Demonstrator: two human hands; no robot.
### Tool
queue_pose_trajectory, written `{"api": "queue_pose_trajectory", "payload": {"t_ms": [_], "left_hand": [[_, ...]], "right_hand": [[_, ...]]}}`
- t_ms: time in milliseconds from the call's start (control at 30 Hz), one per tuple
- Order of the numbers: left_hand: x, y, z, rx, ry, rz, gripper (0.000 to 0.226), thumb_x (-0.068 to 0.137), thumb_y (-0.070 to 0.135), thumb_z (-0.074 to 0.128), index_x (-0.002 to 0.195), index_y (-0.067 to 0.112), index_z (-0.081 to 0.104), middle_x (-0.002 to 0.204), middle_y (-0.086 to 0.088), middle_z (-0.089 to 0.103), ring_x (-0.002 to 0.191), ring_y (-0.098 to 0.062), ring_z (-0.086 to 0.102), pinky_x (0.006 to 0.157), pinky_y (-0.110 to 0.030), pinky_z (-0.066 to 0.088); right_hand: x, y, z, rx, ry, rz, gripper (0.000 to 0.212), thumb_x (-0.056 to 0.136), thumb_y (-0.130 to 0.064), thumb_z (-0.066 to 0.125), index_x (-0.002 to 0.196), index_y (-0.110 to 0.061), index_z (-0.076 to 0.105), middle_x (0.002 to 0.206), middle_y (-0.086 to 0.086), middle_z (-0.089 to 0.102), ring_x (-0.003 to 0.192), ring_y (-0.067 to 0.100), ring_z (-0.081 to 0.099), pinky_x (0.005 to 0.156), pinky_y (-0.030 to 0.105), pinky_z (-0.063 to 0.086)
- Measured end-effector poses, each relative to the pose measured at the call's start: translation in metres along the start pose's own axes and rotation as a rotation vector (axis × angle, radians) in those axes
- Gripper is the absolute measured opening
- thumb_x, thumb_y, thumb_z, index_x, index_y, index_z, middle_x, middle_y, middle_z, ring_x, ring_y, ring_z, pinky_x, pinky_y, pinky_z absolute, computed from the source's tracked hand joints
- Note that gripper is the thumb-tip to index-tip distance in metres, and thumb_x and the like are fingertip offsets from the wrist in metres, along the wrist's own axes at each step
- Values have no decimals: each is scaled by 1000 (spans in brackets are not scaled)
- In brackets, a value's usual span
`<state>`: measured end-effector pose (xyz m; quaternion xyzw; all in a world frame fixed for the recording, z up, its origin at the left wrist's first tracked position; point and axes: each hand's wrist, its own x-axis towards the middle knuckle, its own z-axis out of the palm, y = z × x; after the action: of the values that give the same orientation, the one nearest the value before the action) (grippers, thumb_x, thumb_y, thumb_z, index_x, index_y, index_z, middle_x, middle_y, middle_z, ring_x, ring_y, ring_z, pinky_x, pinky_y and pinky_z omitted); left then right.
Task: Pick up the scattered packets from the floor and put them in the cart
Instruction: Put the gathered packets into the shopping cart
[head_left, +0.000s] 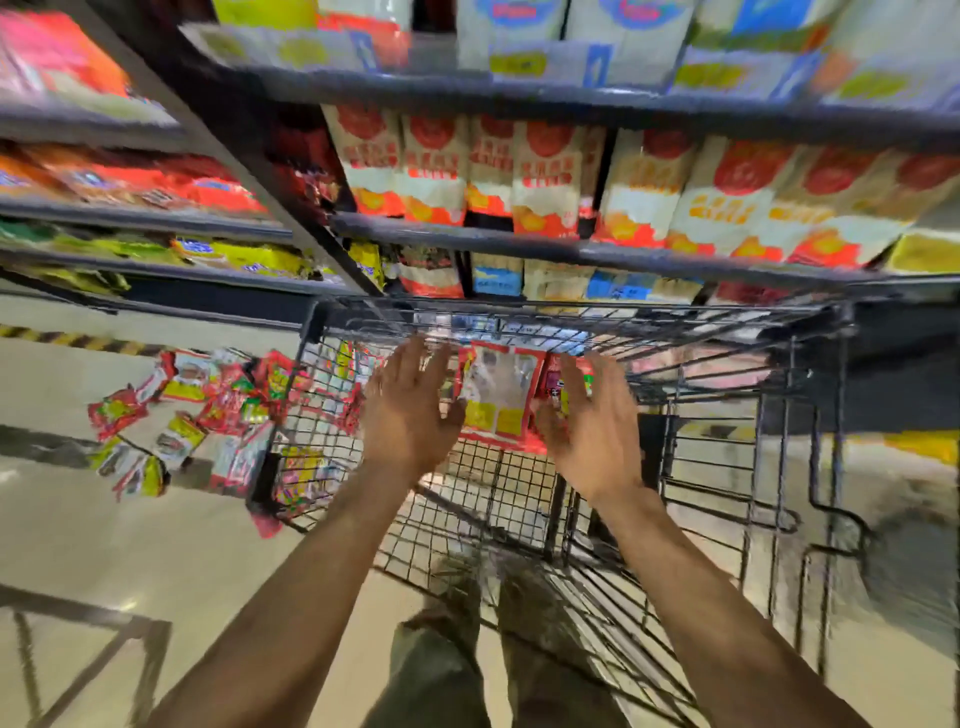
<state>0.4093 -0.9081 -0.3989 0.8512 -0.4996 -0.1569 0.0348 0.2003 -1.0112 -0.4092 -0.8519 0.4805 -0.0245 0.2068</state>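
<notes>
A glossy, crinkled red-and-yellow packet hangs over the black wire-mesh cart, between the two hands. The left hand and right hand reach forward, palms facing each other, fingers straight and spread, gripping nothing; whether they touch it is unclear. More shiny packets lie heaped on the smooth pale floor left of the cart.

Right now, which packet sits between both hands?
The red-bordered clear-window packet with yellow labels, over the black wire cart; most others lie heaped on the floor.
</notes>
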Motion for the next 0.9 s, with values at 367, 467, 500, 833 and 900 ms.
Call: {"api": "queue_pose_trajectory", "payload": {"t_ms": [367, 467, 500, 833, 900], "left_hand": [[-161, -107, -160, 3, 152, -201, 76, 84, 63, 45, 151, 28, 42, 160, -9, 43, 142, -39, 45, 111, -61, 41], [-214, -164, -185, -2, 189, -285, 79, 87, 65, 45, 157, 28, 37, 165, -9, 36, 148, -37, 37, 117, -59, 33], [-233, -185, -191, 0, 205, -316, 77, 91, 64, 45, 158, 29, 33, 168, -8, 31, 151, -35, 32, 119, -57, 28], [-429, -413, -217, -43, 273, -566, 80, 94, 68, 45, 162, 30, 26, 171, -5, 24, 156, -32, 23, 122, -56, 26], [-456, -445, -216, -51, 272, -581, 79, 93, 68, 46, 160, 30, 32, 170, -5, 27, 154, -33, 27, 120, -54, 29]], "right_hand": [[-69, -208, -109, -221, 49, -352, 73, 92, -60, 48, 151, -18, 47, 151, 20, 45, 139, 44, 43, 113, 55, 37], [-96, -271, -103, -211, 55, -418, 72, 91, -64, 44, 151, -23, 45, 155, 17, 45, 142, 42, 40, 116, 57, 37], [-106, -292, -96, -219, 51, -439, 73, 92, -65, 42, 152, -23, 44, 156, 16, 43, 144, 42, 38, 117, 57, 35], [-215, -524, 0, -185, 18, -615, 83, 90, -72, 32, 153, -21, 44, 158, 16, 39, 149, 38, 32, 122, 55, 29], [-233, -559, 18, -171, 0, -647, 82, 88, -71, 35, 152, -21, 46, 158, 15, 41, 148, 38, 34, 120, 56, 32]]}}
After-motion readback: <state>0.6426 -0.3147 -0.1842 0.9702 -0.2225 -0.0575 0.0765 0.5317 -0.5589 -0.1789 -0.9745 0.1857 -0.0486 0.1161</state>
